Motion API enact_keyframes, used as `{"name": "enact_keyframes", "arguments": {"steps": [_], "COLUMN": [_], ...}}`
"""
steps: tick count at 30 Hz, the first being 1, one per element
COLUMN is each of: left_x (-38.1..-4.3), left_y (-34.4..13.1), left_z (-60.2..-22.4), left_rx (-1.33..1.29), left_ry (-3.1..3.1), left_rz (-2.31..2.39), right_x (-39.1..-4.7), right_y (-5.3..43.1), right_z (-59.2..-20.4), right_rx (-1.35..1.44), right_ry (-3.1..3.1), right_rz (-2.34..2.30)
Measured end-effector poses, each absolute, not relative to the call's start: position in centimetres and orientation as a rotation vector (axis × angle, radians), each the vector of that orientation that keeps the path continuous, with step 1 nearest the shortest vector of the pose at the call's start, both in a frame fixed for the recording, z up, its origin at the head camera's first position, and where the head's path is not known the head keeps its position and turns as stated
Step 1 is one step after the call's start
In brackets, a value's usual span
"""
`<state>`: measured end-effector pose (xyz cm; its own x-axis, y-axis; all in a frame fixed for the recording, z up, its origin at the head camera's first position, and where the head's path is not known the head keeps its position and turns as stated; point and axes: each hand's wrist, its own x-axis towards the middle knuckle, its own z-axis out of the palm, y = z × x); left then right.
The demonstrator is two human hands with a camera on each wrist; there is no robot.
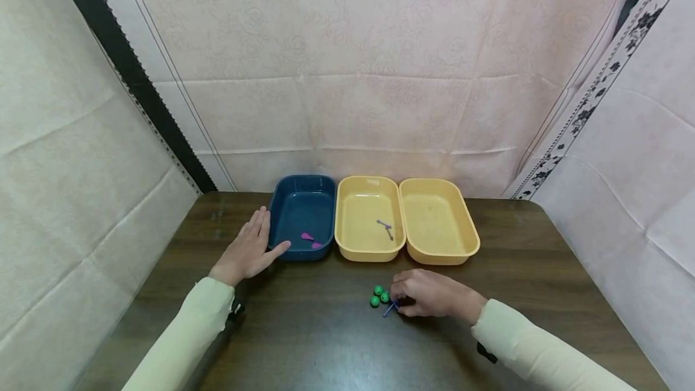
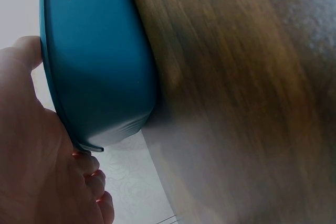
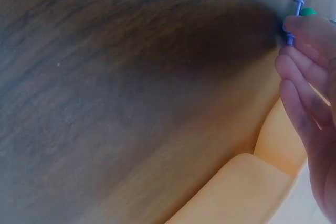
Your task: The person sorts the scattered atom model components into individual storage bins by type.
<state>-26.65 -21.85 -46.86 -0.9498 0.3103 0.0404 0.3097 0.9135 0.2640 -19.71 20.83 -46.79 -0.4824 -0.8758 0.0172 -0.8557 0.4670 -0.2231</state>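
Observation:
My right hand (image 1: 431, 293) is low over the table, thumb and fingers pinching a small purple plastic stick (image 1: 388, 310). Knobs show near the ends of that stick (image 3: 298, 4) in the right wrist view. Green balls (image 1: 375, 301) sit in a small cluster just left of these fingertips. My left hand (image 1: 248, 247) rests along the left rim of the blue tray (image 1: 302, 189), its fingers straight and its thumb at the front corner. Two magenta pieces (image 1: 307, 236) lie inside this tray. The middle yellow tray (image 1: 366, 183) holds purple sticks (image 1: 384, 224).
A second yellow tray (image 1: 438, 189) stands at the right end of the row, against the middle one. The brown wooden table (image 1: 304, 343) ends at a pale cloth backdrop (image 1: 347, 77). More cloth (image 1: 65, 186) hangs along both sides.

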Motion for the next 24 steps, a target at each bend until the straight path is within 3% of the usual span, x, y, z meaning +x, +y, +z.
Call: {"name": "enact_keyframes", "arguments": {"steps": [24], "left_x": [-26.77], "left_y": [-21.59], "left_z": [-46.64], "left_rx": [0.5], "left_ry": [3.049], "left_rz": [0.426], "right_x": [-19.48], "right_y": [20.65], "right_z": [-46.99], "right_rx": [-1.457], "right_ry": [2.572], "right_rz": [-0.451]}}
